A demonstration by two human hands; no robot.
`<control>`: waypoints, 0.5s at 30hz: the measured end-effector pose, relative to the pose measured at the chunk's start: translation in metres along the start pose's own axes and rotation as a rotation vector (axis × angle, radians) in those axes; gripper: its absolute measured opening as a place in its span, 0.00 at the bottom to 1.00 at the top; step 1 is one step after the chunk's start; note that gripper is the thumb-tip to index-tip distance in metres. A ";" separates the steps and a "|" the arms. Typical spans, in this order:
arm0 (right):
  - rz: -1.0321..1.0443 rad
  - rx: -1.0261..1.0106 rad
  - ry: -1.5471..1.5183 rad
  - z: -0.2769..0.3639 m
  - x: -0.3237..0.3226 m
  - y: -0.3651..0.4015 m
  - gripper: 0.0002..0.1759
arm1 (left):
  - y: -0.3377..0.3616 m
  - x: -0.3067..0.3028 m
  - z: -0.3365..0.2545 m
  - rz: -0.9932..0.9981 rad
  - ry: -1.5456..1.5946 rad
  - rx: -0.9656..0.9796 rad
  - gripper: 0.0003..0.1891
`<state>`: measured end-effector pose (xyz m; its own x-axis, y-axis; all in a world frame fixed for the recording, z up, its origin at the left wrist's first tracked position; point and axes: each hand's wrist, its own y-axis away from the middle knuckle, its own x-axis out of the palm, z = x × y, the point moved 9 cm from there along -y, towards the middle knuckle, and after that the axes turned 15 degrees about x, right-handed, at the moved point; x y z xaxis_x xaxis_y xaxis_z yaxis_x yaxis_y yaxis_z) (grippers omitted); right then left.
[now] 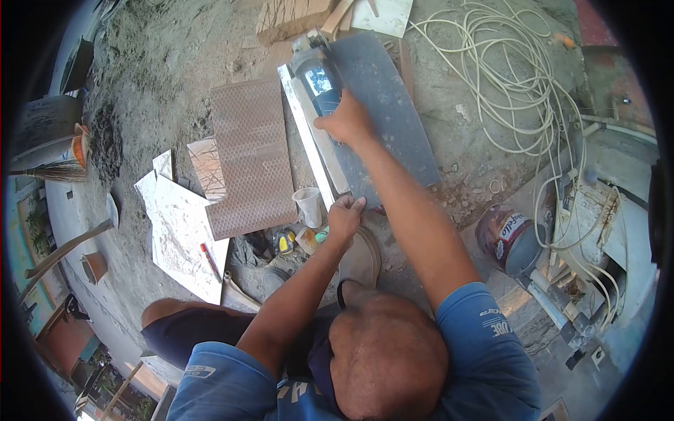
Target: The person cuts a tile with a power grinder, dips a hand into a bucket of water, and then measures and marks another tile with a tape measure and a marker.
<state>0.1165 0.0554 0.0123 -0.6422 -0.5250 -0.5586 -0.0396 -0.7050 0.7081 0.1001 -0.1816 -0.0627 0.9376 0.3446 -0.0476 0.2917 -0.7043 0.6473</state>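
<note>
My right hand is wrapped round the body of an angle grinder, whose head points away from me at the far end of a dark grey tile. Its disc is hidden from here. A pale, straight metal bar runs lengthwise along the tile's left side, with a lighter grey strip between the two. At the near end, my left hand pinches the tile's edge, close to the end of the bar. A cloudy plastic cup stands just left of that hand.
Brown patterned tiles and broken white pieces with a red marker lie left. Coiled pale cable covers the ground at right, above a paint bucket. A wooden-handled tool lies far left. My knee is close below.
</note>
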 end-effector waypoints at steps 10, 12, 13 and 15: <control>-0.024 -0.011 0.017 -0.009 -0.001 0.009 0.50 | -0.014 -0.006 -0.001 0.171 -0.181 -0.032 0.09; -0.035 -0.015 0.019 -0.012 -0.001 0.012 0.50 | -0.017 -0.005 -0.002 0.175 -0.170 -0.017 0.09; -0.029 -0.011 0.019 -0.013 -0.001 0.012 0.50 | -0.017 -0.005 -0.003 0.178 -0.158 -0.002 0.09; -0.024 -0.011 0.018 -0.014 -0.001 0.013 0.50 | -0.017 -0.004 -0.002 0.180 -0.139 -0.001 0.09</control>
<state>0.1274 0.0394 0.0159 -0.6270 -0.5167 -0.5830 -0.0463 -0.7223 0.6900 0.0905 -0.1697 -0.0723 0.9916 0.1243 -0.0358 0.1172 -0.7459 0.6556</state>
